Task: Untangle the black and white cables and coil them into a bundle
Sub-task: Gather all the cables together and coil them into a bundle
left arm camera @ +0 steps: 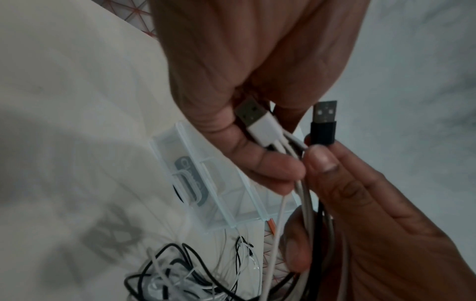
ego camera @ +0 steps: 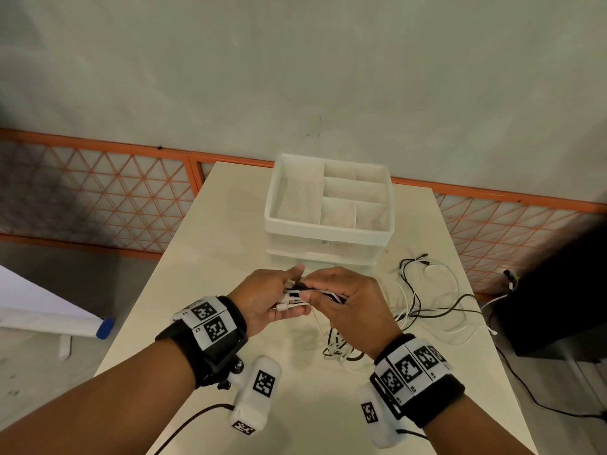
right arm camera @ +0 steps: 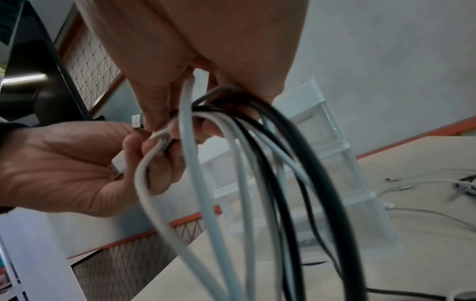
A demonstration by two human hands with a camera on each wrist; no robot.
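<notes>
Above the middle of the cream table [ego camera: 210, 257], both hands hold the ends of several black and white cables. My left hand [ego camera: 262, 300] curls its fingers [left arm camera: 268, 167] round a white USB plug [left arm camera: 257, 122] and thin white strands. My right hand [ego camera: 345, 300] pinches a black USB plug [left arm camera: 323, 126] at thumb and forefinger, while black and white strands [right arm camera: 257, 163] hang in loops from its grip. The rest of the cables [ego camera: 423, 290] lie loosely tangled on the table to the right. A small knot [ego camera: 341, 351] lies under my right wrist.
A white drawer organizer [ego camera: 328, 229] with open top compartments stands just beyond the hands. A black box [ego camera: 558, 307] sits off the table's right edge, with cable ends reaching toward it. An orange lattice fence [ego camera: 98, 198] runs behind the table. A white roll with a blue cap [ego camera: 105, 328] lies at left.
</notes>
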